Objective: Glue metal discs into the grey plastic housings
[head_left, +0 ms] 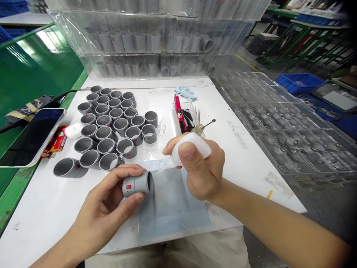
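My left hand (107, 206) is closed around a short grey plastic tube piece (138, 184) with a small red label, held on its side with the open end facing right. My right hand (201, 169) grips a white squeeze bottle (192, 147). Its clear nozzle points left and down toward the tube's open end, just above a blue-grey mat (173, 208) on the white table (245, 156).
Several more grey tube pieces (111, 124) stand in a cluster at the left. A phone (30, 136) lies at the left edge, with a red pack beside it. A red tool and a tray (184, 115) sit behind my hands. Clear blister trays (284, 126) lie at right, stacked full ones behind.
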Motion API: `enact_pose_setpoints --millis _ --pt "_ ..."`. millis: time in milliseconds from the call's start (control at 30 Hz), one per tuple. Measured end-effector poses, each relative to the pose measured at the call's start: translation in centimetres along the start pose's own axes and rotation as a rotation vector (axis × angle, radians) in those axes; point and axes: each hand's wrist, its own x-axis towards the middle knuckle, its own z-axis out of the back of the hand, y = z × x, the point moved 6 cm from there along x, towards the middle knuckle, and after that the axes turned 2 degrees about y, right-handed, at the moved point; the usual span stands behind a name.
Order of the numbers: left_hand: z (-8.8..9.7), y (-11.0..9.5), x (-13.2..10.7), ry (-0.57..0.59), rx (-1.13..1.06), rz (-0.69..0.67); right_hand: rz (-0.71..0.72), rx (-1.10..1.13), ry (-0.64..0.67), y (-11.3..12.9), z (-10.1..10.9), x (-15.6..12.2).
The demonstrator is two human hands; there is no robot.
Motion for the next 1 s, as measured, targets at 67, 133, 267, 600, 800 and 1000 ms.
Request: enact_pose_setpoints --millis 67,133,267,600,800,1000 --pt "0.13 -0.02 0.0 -0.027 -0.007 0.052 0.026 0.01 0.008 0.22 -0.15 0.01" --pt "0.21 0.09 -0.07 -0.043 -0.023 0.116 0.033 0.02 0.017 0.31 -0.26 0.02" --pt "0.18 0.35 -0.19 -0.025 -0.052 0.195 0.012 0.006 0.029 0.19 -0.35 -0.02" --pt "0.25 0.39 -0.2 -0.024 -0.03 0.189 0.028 0.014 0.045 0.11 -0.6 -0.17" --pt "0.26 0.49 -0.23 -0.044 -0.057 0.179 0.053 0.007 0.063 0.17 -0.79 -0.09" --pt "0.34 0.63 -0.19 -0.029 -0.066 0.181 0.047 0.023 0.082 0.18 -0.96 0.02"
